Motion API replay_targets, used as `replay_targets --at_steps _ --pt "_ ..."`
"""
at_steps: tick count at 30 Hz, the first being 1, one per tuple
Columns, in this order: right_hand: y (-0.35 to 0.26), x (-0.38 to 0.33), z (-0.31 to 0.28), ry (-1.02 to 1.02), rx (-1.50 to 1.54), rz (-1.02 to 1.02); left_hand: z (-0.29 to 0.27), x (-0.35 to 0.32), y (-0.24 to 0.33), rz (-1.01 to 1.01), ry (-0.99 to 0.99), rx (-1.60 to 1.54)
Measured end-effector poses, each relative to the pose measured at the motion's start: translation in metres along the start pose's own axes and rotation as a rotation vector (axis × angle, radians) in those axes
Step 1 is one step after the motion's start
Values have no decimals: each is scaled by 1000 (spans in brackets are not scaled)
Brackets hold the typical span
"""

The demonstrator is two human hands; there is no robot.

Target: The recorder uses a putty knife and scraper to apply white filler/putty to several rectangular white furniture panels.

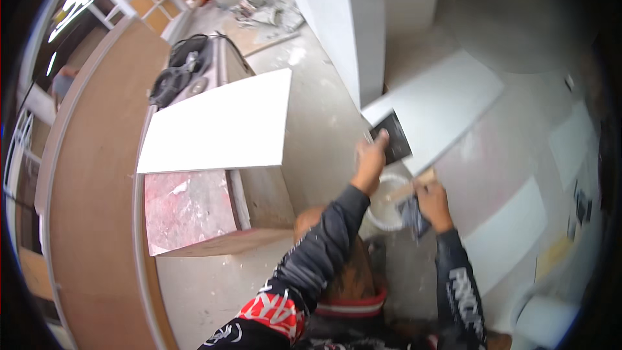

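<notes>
My left hand (pixel 371 161) is closed around the edge of a dark, flat, square plate (pixel 396 141), its thumb on the plate's face. The plate is over the near left corner of a white panel (pixel 447 110) lying low on the floor. My right hand (pixel 434 205) is closed on a tan, wooden-looking flat strip (pixel 424 178), by the right side of a white round bucket (pixel 374 216). A dark, crumpled-looking thing (pixel 413 216) hangs beside this hand at the bucket's rim; whether I hold it cannot be made out. The bucket's contents are pale and blurred.
To my left another white panel (pixel 220 126) lies on a stained pinkish box (pixel 188 210). A long brown board (pixel 103 175) stands farther left. Dark hose-like gear (pixel 178 78) rests behind the panel. A pale column (pixel 369 39) rises ahead; white sheets (pixel 508 236) lie at right.
</notes>
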State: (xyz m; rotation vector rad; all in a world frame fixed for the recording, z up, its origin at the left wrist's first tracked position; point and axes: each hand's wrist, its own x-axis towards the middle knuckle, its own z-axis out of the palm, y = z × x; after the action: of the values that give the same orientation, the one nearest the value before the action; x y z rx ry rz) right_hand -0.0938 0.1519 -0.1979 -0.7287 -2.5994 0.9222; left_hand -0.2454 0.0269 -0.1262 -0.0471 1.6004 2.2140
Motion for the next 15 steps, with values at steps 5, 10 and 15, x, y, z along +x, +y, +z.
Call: replay_targets --at_steps 5,10,15 --pt "-77 -16 -46 37 133 -97 -8 -9 31 61 -100 -44" --pt "-25 -26 3 -80 74 -180 -6 -6 23 -5 -169 -28" --pt "-24 -36 20 -5 197 -145 -30 0 -1 -64 -53 312"
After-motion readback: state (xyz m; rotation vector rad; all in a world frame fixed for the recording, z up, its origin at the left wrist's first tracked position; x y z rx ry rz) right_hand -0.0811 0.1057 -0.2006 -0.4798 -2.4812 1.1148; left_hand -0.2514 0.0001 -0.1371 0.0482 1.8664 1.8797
